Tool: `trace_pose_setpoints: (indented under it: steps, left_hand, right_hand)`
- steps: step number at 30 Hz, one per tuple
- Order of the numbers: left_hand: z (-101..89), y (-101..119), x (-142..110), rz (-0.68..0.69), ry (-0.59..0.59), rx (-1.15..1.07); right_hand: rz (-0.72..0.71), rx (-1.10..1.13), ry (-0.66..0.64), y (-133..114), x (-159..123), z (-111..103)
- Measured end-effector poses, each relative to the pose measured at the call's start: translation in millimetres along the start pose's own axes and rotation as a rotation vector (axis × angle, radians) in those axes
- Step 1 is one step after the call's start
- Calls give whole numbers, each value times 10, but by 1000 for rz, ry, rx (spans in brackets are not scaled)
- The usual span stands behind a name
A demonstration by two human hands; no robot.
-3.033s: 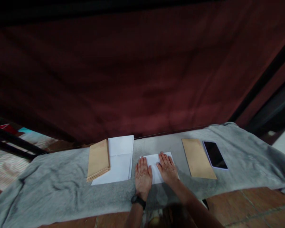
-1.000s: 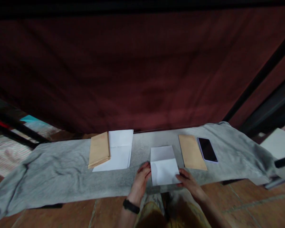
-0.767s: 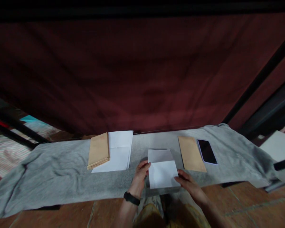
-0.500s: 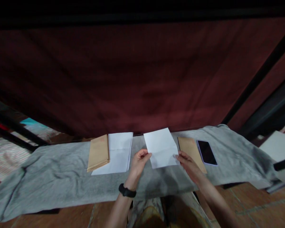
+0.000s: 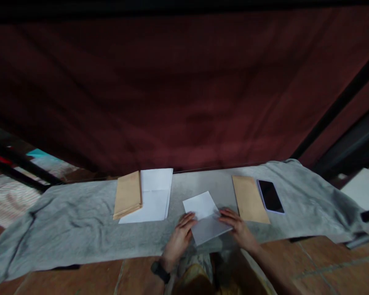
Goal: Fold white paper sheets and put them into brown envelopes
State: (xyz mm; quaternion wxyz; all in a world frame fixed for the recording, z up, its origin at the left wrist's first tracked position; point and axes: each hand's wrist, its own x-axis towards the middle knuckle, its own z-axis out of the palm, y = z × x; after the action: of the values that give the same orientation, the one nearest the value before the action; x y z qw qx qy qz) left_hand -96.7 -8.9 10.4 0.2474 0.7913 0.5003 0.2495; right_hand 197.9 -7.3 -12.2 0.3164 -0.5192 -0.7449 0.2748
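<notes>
A folded white sheet of paper [image 5: 203, 213] lies slightly turned on the grey cloth [image 5: 80, 225] in front of me. My left hand [image 5: 180, 237] rests on its left edge with the fingers stretched out, a black watch on the wrist. My right hand [image 5: 236, 225] presses on its right side, fingers flat and together. A single brown envelope [image 5: 250, 199] lies just right of the paper, with a dark phone [image 5: 270, 196] beside it.
A stack of brown envelopes [image 5: 127, 194] sits on white sheets [image 5: 153, 196] at the left. A dark red curtain [image 5: 172, 90] hangs behind the table. A white surface [image 5: 361, 188] shows at the far right. Tiled floor lies below.
The paper was lifted off the cloth with both hands pinching its edges, then came back down, now turned a little. Both hands now lie flat on it.
</notes>
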Motion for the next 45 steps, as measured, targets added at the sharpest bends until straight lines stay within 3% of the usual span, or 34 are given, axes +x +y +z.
trace_pose_setpoints:
  steps: [4, 8, 14, 18, 22, 27, 32, 38, 41, 45]
  left_hand:
    - [87, -80, -75, 51, -60, 153]
    - [37, -92, 17, 85, -107, 166]
    - [-3, -81, -121, 90, -97, 159]
    - [79, -96, -240, 57, 13, 56]
    - [153, -72, -159, -67, 200, -50]
    - [176, -29, 84, -311, 344, -163]
    - [166, 4, 271, -503, 336, -142]
    - [130, 171, 344, -680, 211, 127]
    - [145, 232, 337, -631, 193, 274]
    - [290, 274, 350, -361, 252, 472]
  right_hand:
    - [-68, -216, -161, 32, -232, 72]
    - [-90, -256, -247, -72, -218, -6]
    - [-73, -205, -259, -95, -165, -55]
    - [-42, -80, -172, 38, -156, 11]
    - [38, 19, -2, 113, 47, 66]
    - [103, -143, 148, 48, 434, 185]
    - [147, -250, 218, -21, 581, 348]
    - [139, -454, 232, -69, 537, 446]
    - [94, -614, 220, -74, 517, 471]
    - [72, -693, 197, -56, 496, 480]
